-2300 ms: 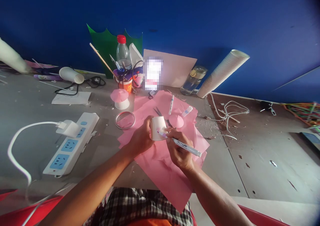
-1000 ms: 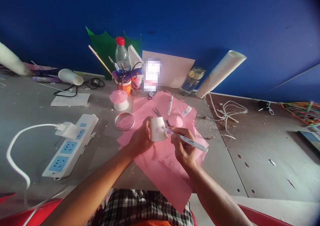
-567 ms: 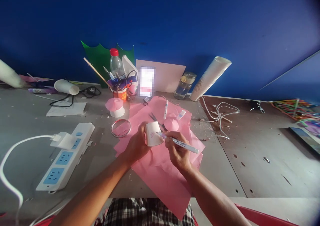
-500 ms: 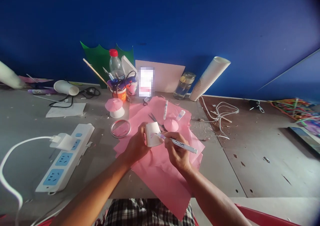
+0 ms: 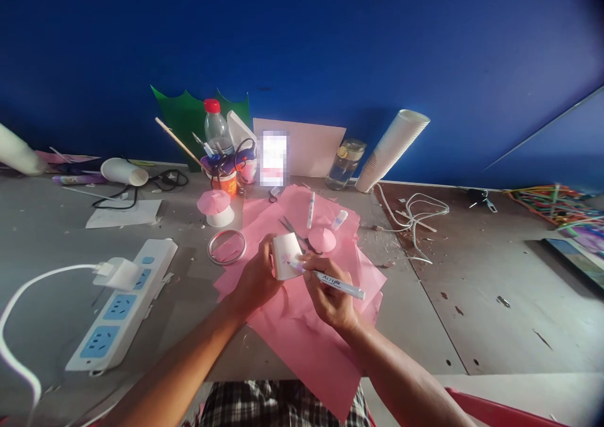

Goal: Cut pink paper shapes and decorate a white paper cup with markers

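My left hand point(image 5: 257, 279) is wrapped round a small white paper cup point(image 5: 284, 255), held on its side above a pink paper sheet point(image 5: 311, 332). Pink strokes show on the cup's side. My right hand point(image 5: 330, 295) pinches a pale acrylic marker point(image 5: 337, 284), and its tip touches the cup. Just behind the cup lie scissors point(image 5: 293, 231) and a pink paper cone point(image 5: 321, 239).
A metal ring point(image 5: 227, 246) and a pink-capped cup point(image 5: 216, 205) sit left of the sheet. A power strip point(image 5: 120, 301) with a white charger lies at the left. Behind stand a water bottle point(image 5: 216, 127), a tool pot point(image 5: 226, 172), a jar point(image 5: 344, 163) and stacked cups point(image 5: 391, 147). White cables point(image 5: 415, 210) lie right.
The marker tip has shifted along the cup's side while my left hand kept its hold on the cup. The view has tilted slightly upward.
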Demonstrator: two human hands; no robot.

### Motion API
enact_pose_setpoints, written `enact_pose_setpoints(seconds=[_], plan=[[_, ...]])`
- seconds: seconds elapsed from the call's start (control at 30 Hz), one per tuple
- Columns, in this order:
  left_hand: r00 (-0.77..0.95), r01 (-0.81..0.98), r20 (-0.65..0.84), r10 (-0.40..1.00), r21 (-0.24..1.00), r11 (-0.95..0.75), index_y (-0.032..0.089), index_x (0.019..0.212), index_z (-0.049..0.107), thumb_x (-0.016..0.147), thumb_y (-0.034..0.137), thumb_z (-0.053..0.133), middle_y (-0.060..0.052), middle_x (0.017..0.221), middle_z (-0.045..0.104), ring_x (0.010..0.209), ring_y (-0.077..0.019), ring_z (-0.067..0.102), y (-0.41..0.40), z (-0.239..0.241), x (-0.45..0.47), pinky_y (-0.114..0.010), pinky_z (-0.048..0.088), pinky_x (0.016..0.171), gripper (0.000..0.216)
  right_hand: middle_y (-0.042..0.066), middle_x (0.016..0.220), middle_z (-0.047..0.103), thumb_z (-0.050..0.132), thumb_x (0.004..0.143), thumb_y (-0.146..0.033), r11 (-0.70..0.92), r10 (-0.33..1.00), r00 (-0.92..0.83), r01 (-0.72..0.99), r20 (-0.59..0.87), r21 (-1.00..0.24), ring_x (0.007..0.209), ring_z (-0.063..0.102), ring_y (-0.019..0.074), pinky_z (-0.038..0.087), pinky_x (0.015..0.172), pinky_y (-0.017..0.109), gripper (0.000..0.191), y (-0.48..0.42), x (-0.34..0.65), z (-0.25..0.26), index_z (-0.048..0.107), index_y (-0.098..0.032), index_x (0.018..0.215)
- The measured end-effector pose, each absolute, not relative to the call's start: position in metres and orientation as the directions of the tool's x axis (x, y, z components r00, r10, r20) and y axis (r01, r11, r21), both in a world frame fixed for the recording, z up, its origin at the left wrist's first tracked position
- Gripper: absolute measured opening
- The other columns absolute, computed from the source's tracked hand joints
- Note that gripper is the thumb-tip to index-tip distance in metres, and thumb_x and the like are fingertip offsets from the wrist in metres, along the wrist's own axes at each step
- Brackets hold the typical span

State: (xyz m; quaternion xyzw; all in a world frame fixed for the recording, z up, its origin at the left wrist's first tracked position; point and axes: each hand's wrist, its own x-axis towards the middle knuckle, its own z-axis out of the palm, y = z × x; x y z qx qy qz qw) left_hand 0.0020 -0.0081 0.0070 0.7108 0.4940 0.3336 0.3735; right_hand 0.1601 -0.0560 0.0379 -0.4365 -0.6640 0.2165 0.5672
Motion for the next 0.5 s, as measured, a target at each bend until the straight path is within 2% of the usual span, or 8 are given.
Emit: enact_pose_setpoints(seconds=[0.27, 0.33, 0.5], plan=[[0.288, 0.436, 0.127, 0.949, 0.865, -0.248, 0.02, 0.128, 0.03, 0.074, 0.022, 0.059, -0.012, 0.107, 0.063, 0.086, -0.0224, 0.067, -0.0075, 0.0024, 0.0014, -0.03, 0.052, 0.063, 0.062, 0.006, 0.08, 0.068, 0.051, 0.083, -0.014, 0.561, 0.807, -0.054, 0.384, 0.589, -0.733, 0.089, 0.067, 0.0215, 0.056, 0.075, 0.037, 0.012, -0.0576, 0.1596, 0.041, 0.058, -0.022, 0.089], [0.29, 0.444, 0.109, 0.951, 0.865, -0.235, 0.02, 0.129, 0.029, 0.075, 0.024, 0.06, -0.011, 0.104, 0.063, 0.085, -0.0226, 0.067, -0.0081, 0.0044, 0.0012, -0.03, 0.052, 0.062, 0.063, 0.005, 0.079, 0.068, 0.051, 0.084, -0.015, 0.538, 0.817, -0.003, 0.365, 0.577, -0.76, 0.086, 0.067, 0.0204, 0.055, 0.075, 0.036, 0.011, -0.0569, 0.1609, 0.04, 0.058, -0.023, 0.088], [0.3, 0.438, 0.095, 0.949, 0.87, -0.226, 0.022, 0.127, 0.03, 0.075, 0.035, 0.064, -0.01, 0.104, 0.064, 0.085, -0.0227, 0.066, -0.0094, 0.0097, 0.0026, -0.03, 0.051, 0.061, 0.063, 0.004, 0.078, 0.067, 0.05, 0.087, -0.021, 0.436, 0.846, 0.178, 0.311, 0.502, -0.845, 0.07, 0.064, 0.0153, 0.051, 0.06, 0.028, 0.008, -0.053, 0.1643, 0.0359, 0.058, -0.02, 0.088]])
